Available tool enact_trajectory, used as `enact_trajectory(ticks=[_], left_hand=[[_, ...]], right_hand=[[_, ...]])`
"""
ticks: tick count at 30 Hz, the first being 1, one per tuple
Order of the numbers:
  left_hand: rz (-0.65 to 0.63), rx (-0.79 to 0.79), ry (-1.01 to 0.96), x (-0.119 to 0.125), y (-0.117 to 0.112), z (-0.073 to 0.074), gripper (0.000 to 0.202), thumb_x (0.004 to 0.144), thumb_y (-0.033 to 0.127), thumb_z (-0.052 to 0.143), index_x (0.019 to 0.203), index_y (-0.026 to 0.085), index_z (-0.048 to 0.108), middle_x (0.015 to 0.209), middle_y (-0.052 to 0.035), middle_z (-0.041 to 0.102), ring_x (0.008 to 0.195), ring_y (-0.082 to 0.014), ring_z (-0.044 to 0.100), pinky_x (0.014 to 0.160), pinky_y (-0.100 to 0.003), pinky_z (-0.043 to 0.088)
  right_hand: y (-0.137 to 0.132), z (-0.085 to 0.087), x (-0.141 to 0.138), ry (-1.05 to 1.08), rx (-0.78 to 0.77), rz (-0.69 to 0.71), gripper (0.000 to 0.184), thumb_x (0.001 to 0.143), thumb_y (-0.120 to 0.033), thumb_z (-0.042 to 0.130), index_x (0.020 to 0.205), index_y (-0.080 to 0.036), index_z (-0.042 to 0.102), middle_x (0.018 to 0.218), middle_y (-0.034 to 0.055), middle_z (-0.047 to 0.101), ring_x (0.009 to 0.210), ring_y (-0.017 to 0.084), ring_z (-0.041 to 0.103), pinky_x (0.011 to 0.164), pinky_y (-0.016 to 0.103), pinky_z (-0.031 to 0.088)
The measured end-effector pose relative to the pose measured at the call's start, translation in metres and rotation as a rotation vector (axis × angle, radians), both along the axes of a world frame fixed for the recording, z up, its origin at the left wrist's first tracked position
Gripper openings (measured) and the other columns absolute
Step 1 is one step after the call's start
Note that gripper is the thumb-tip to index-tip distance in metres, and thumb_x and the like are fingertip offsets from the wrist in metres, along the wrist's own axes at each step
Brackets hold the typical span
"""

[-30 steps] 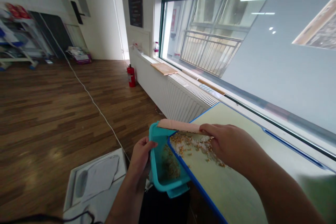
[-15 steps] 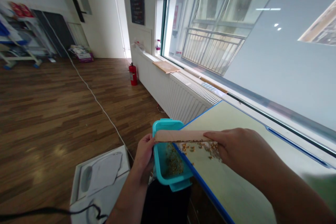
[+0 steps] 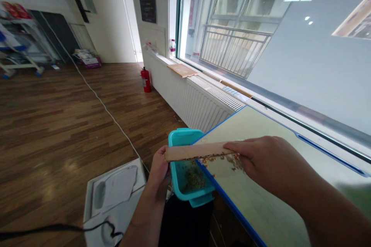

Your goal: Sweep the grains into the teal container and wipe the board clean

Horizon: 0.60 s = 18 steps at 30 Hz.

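A long strip of cardboard (image 3: 197,151) spans from hand to hand above the corner of a pale board with a blue edge (image 3: 269,193). My left hand (image 3: 159,166) is closed on the strip's left end, beside a turquoise plastic container (image 3: 174,183). At the other end, my right hand (image 3: 265,158) grips the strip low over the board. Brownish crumbs (image 3: 234,162) lie on the board along the strip's lower edge. More crumbs (image 3: 194,177) cover part of the container's bottom. The board's corner overhangs the container, hiding part of its right side.
Left of the container stands a white box (image 3: 89,197) with paper on it, and a black cable (image 3: 58,228) runs across it. A white radiator (image 3: 199,104) lines the window wall. Farther off are a red fire extinguisher (image 3: 145,80) and a white cord (image 3: 101,102) on the floor.
The strip's left end has shifted slightly left and down, so the strip now slants a little. Both hands keep their hold. The camera view has shifted slightly.
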<state>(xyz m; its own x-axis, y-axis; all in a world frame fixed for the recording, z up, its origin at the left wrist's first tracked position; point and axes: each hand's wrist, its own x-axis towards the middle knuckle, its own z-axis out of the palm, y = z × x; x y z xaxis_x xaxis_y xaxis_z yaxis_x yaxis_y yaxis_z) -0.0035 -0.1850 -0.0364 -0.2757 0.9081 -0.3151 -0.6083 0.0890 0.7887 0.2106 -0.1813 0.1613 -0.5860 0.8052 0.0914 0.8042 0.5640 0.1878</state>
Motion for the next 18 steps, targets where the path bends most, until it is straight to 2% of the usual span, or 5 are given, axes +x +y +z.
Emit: enact_trajectory(ticks=[4, 12, 18], left_hand=[[0.002, -0.015, -0.014, 0.0, 0.0, -0.001, 0.028, 0.054, 0.03, 0.073, 0.063, 0.015, 0.052, 0.05, 0.0042, 0.052, 0.042, -0.0087, 0.047, 0.042, -0.02, 0.034], [-0.038, -0.053, 0.051, -0.001, -0.001, 0.009, 0.026, 0.05, 0.03, 0.075, 0.058, 0.016, 0.054, 0.048, 0.0033, 0.052, 0.042, -0.0097, 0.047, 0.043, -0.021, 0.035], [0.004, -0.049, 0.066, 0.0, -0.001, 0.016, 0.02, 0.05, 0.027, 0.074, 0.058, 0.016, 0.059, 0.046, 0.002, 0.053, 0.043, -0.0114, 0.048, 0.043, -0.023, 0.037]], right_hand=[[0.0, 0.002, -0.001, 0.009, 0.008, 0.012, 0.037, 0.073, -0.018, 0.048, 0.098, -0.034, 0.071, 0.072, -0.0007, 0.072, 0.058, 0.015, 0.062, 0.057, 0.026, 0.043], [0.001, 0.005, 0.002, 0.053, 0.009, -0.011, 0.038, 0.072, -0.016, 0.046, 0.093, -0.034, 0.072, 0.068, -0.0015, 0.071, 0.058, 0.014, 0.062, 0.057, 0.025, 0.043], [-0.001, 0.005, 0.004, 0.081, 0.04, 0.014, 0.037, 0.072, -0.017, 0.045, 0.093, -0.031, 0.072, 0.061, -0.0017, 0.068, 0.055, 0.012, 0.059, 0.056, 0.024, 0.042]])
